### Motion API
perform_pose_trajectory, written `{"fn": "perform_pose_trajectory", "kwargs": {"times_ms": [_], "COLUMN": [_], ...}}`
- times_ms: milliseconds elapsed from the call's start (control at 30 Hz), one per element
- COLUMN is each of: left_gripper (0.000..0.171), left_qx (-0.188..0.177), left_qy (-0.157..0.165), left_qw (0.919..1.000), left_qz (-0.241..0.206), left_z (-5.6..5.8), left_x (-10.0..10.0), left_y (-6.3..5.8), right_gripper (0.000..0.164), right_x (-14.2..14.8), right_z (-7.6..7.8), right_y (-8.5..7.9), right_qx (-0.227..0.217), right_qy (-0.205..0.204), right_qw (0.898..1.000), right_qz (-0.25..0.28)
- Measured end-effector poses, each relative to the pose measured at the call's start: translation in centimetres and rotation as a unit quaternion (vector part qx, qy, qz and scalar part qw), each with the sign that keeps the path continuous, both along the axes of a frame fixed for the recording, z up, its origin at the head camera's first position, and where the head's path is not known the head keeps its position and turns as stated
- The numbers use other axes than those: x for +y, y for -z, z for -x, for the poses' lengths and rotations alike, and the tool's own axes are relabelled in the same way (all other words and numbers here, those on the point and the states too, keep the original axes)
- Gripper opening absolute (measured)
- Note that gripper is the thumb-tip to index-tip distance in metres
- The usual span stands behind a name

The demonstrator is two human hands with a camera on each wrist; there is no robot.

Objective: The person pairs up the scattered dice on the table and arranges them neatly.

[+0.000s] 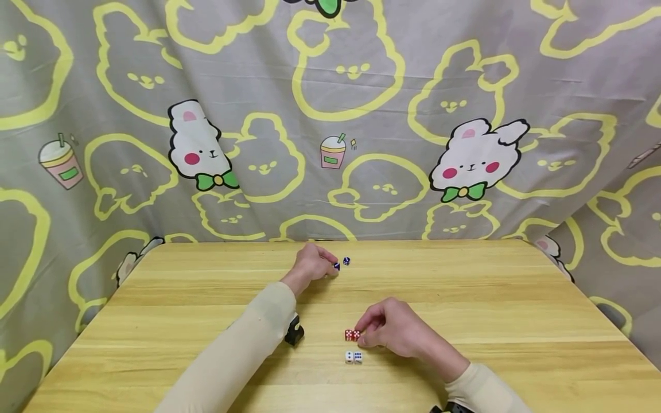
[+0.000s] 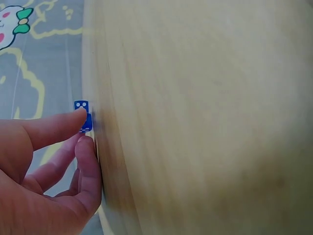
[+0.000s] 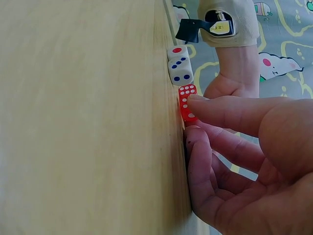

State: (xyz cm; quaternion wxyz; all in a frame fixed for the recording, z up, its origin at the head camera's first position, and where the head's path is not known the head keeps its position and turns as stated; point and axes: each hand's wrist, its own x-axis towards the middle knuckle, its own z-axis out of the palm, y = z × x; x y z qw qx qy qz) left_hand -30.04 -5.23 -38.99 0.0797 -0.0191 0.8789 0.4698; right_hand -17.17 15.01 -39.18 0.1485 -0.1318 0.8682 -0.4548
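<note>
Toward the back of the table, my left hand (image 1: 312,263) pinches a dark blue die (image 1: 337,266) with thumb and fingertips. A second blue die (image 1: 346,261) sits just beyond it to the right. In the left wrist view the thumb overlaps the blue dice (image 2: 81,104). Nearer the front, my right hand (image 1: 396,328) pinches the right one of two red dice (image 1: 348,335), which stand side by side. The right wrist view shows that thumb on a red die (image 3: 188,113) showing white pips. Right in front of the red pair are two white dice (image 1: 349,358), set side by side.
A light wooden table (image 1: 206,275) lies under both hands. Behind it hangs a grey curtain (image 1: 268,80) with yellow outlines and bear drawings, reaching to the table's back edge. A black wrist device (image 1: 294,331) is strapped below the left sleeve.
</note>
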Motion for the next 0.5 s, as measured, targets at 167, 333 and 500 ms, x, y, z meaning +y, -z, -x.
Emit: {"fn": "perform_pose_trajectory", "kwargs": {"times_ms": [167, 333, 500], "left_gripper": [0.017, 0.016, 0.015], "left_qx": [-0.001, 0.002, 0.003], "left_qy": [-0.001, -0.006, -0.009], "left_qw": [1.0000, 0.9999, 0.9998], "left_qz": [0.005, 0.012, 0.016], "left_z": [0.05, 0.11, 0.11], "left_x": [0.09, 0.07, 0.15], "left_y": [0.07, 0.06, 0.03], "right_gripper": [0.014, 0.015, 0.014], "right_x": [0.01, 0.01, 0.07], "right_z": [-0.06, -0.02, 0.01], "right_y": [0.04, 0.06, 0.05], "right_qx": [-0.003, -0.001, 0.001], "right_qy": [0.001, 0.001, 0.000], "right_qw": [1.000, 1.000, 1.000], "right_qz": [0.004, 0.002, -0.001]}}
